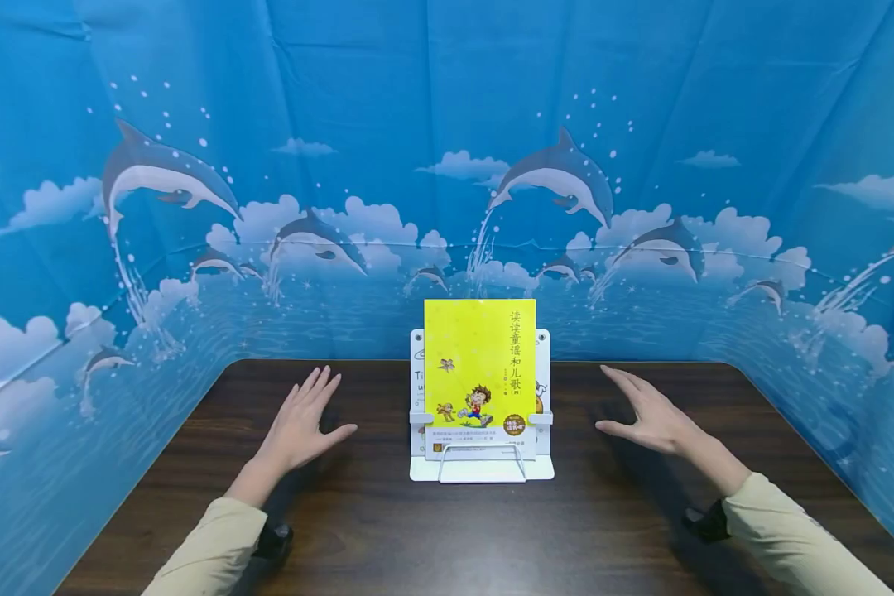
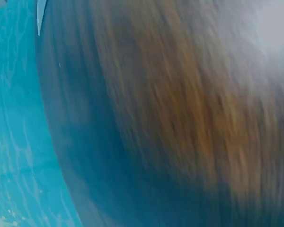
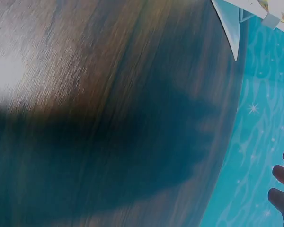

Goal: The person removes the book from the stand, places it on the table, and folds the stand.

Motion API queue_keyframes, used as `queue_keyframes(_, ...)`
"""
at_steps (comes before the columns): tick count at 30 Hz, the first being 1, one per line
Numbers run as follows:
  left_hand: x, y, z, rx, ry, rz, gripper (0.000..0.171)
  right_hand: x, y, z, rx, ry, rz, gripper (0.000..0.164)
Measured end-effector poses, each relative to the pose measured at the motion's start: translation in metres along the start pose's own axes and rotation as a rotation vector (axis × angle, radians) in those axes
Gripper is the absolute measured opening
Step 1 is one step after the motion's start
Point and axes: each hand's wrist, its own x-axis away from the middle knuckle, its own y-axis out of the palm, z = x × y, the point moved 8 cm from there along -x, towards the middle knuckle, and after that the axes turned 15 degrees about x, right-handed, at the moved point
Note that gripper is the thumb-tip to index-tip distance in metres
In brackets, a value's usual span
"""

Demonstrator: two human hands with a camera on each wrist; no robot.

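A yellow book (image 1: pixel 469 356) with a cartoon child on its cover stands upright on a white book stand (image 1: pixel 420 468) in the middle of the table. Side clips and a wire bracket at the front hold it there. To the left of the stand, my left hand (image 1: pixel 301 422) is over the table with straight fingers and the thumb spread, holding nothing. My right hand (image 1: pixel 651 415) mirrors it on the other side, also with nothing in it. In the right wrist view, several fingertips (image 3: pixel 281 198) show at the right edge, and a corner of the stand (image 3: pixel 232 33) appears at the top.
The dark wooden table (image 1: pixel 477 546) has rounded far corners. Behind and beside it hangs a blue curtain (image 1: pixel 387 99) printed with dolphins and clouds. A black band (image 1: pixel 271 540) sits at the left wrist, another black band (image 1: pixel 708 521) at the right. Light reflects off the tabletop.
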Motion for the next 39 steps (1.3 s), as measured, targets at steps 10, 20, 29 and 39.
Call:
queue_keyframes(10, -0.010, 0.008, 0.035, 0.181, 0.013, 0.071, 0.080, -0.006, 0.000, -0.016, -0.175, 0.056, 0.017, 0.087)
queue_keyframes(20, -0.019, 0.016, 0.083, 0.378, 0.101, 0.179, 0.068, -0.013, -0.008, -0.039, -0.382, 0.083, 0.058, 0.073)
queue_keyframes(29, -0.029, 0.026, 0.100, 0.495, 0.120, 0.240, 0.063, -0.020, -0.010, -0.063, -0.494, 0.065, 0.049, 0.064)
queue_keyframes(39, -0.040, 0.037, 0.104, 0.578, 0.035, 0.264, 0.058, -0.030, -0.005, -0.083, -0.559, 0.060, 0.038, 0.061)
